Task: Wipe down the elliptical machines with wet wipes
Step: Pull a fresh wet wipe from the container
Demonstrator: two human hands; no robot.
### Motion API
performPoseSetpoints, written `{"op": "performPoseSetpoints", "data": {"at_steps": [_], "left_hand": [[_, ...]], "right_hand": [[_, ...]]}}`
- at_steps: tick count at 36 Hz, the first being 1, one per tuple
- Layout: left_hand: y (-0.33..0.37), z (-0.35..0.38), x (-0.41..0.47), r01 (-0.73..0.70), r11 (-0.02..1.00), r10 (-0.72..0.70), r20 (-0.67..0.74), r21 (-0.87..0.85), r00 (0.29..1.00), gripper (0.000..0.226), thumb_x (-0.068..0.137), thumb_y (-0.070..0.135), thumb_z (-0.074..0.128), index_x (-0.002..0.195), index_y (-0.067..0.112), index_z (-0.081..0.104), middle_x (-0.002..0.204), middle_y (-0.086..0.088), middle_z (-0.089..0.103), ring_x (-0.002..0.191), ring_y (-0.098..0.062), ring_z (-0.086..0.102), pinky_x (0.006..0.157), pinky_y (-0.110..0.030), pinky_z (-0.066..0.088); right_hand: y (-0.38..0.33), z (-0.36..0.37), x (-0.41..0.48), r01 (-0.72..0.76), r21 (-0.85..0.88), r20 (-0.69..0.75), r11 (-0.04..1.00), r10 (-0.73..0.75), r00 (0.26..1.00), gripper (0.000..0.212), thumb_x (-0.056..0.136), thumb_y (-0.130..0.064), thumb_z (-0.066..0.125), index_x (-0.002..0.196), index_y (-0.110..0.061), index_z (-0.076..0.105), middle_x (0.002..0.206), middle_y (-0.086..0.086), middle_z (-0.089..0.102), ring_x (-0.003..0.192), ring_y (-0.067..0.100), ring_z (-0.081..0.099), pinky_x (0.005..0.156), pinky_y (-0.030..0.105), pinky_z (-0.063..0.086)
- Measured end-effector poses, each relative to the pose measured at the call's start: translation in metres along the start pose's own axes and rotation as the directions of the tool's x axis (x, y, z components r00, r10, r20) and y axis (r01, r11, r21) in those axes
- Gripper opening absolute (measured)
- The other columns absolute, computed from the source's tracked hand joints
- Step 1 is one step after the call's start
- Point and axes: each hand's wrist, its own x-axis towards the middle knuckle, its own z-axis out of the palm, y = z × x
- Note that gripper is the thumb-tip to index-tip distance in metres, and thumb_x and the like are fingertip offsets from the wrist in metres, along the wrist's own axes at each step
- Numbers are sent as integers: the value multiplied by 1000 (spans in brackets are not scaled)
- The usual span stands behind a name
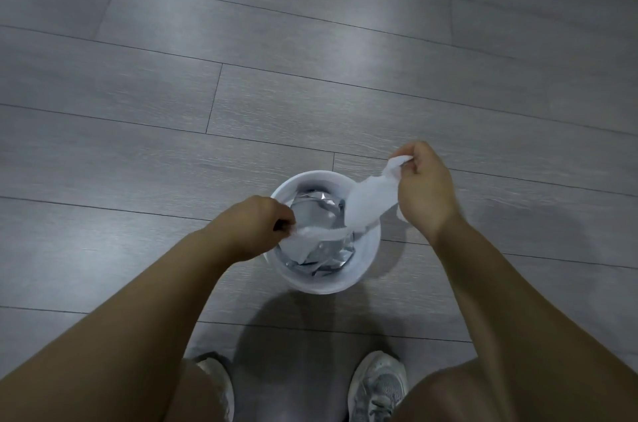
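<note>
Grey all round: a wood-look plank floor [172,145] fills the view, with no elliptical machine anywhere on it. Stands over a round white plastic tub [324,283] just below centre, toward 6 o'clock, packed or lined with crumpled silver foil [310,211]. Pale grey trainers [378,383] at 6 o'clock, toes pointing at the tub.

Holds a white wet wipe [362,204] stretched over the tub's mouth, running from 9 o'clock of the rim up past 2 o'clock. Pinches the 9 o'clock end in the left hand [255,228], fingers curled tight on the twisted tip, low and close to the rim. Pinches the other end in the right hand [424,187], thumb and fingers closed on a bunched corner, out beyond the rim. Sags and twists in the middle rather than lying flat.

Looks like the fetching step: drawing out and pulling open a single wipe before any wiping begins. Cannot tell whether the tub is the supply of wipes or a waste bin, so could equally be the discarding of a used one.

If fresh, calls next for spreading the twisted sheet open between both pinches, then letting go at one end, folding it into one palm and turning toward a machine out of view. Needs a gentle pull, since damp tissue of this kind probably tears under a hard one.
</note>
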Motion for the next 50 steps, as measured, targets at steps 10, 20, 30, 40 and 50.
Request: {"op": "performPoseSetpoints", "data": {"at_steps": [10, 20, 30, 40, 50], "left_hand": [[14, 9, 14, 91, 971, -93, -5, 222, 996, 31, 94, 29, 49, 124, 33, 57, 121, -1, 59, 102, -20, 59, 86, -31, 51], [31, 4, 22, -42, 998, 46, -93, 40, 995, 34, 95, 23, 50, 128, 29, 56, 127, 4, 56, 108, -16, 56, 89, -28, 47], [53, -26, 6, 49, 839, -219, -254, -542, 942, 10, 88, 28, 60, 87, 28, 70, 79, 5, 67, 75, -13, 61, 68, -28, 49], [114, -116, -83, 90, 740, -303, -211, -666, 929, 23, 93, 26, 51, 80, 20, 69, 76, 0, 68, 70, -13, 59, 62, -23, 41], [199, -260, -228, 73, 606, -396, -221, -792, 891, 52, 98, 43, 36, 66, 14, 63, 62, 1, 60, 58, -13, 52, 60, -27, 40]], "right_hand": [[-1, -20, 4, 28, 49, -168, 998, -19, 986, 24, 100, -9, 32, 99, -20, 54, 84, -12, 54, 73, 1, 49, 58, 17, 38], [-3, -7, 2, 47, 164, 76, 985, -61, 995, 28, 96, -10, 43, 85, -26, 62, 91, -2, 65, 82, 17, 61, 66, 29, 49], [-32, -21, -4, -97, 442, 207, 892, 4, 978, 30, 91, 9, 43, 86, -15, 61, 77, -1, 69, 69, 11, 65, 63, 28, 53], [-143, -97, -54, -79, 265, 338, 961, -16, 941, 56, 73, 19, 41, 102, -23, 64, 98, 2, 68, 87, 19, 64, 69, 30, 51], [-324, -207, -127, -47, 329, 353, 943, -77, 933, 17, 88, -10, 62, 75, -19, 55, 74, 0, 58, 72, 18, 53, 70, 36, 44]]}}
